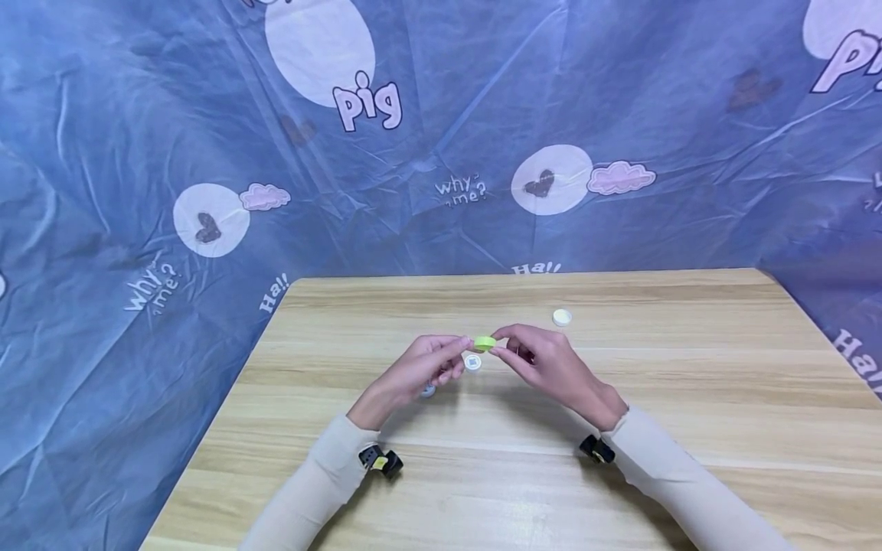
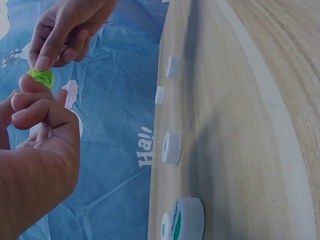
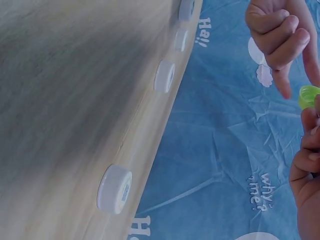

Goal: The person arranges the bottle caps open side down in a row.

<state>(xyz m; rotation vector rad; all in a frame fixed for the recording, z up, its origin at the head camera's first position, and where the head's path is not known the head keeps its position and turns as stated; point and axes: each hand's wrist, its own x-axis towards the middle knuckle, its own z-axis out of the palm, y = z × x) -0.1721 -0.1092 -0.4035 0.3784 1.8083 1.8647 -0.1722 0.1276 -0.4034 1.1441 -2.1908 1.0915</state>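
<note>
A small bright green bottle cap (image 1: 485,343) is held up above the table between both hands. My right hand (image 1: 551,365) pinches its right side between thumb and index finger. From the left, my left hand (image 1: 422,366) has its thumb and index fingertips at the cap's other edge, its remaining fingers curled. Threads show inside the green cap (image 3: 307,97) in the right wrist view. Below the hands, a white cap (image 1: 472,363) with a printed top lies on the table. Another white cap (image 1: 428,390) is partly hidden by my left hand.
A white cap (image 1: 561,317) lies farther back on the wooden table (image 1: 689,367), beyond my right hand. In the left wrist view, a larger white cap with green print (image 2: 189,220) stands near the bottom. Blue printed cloth (image 1: 441,138) hangs behind the table.
</note>
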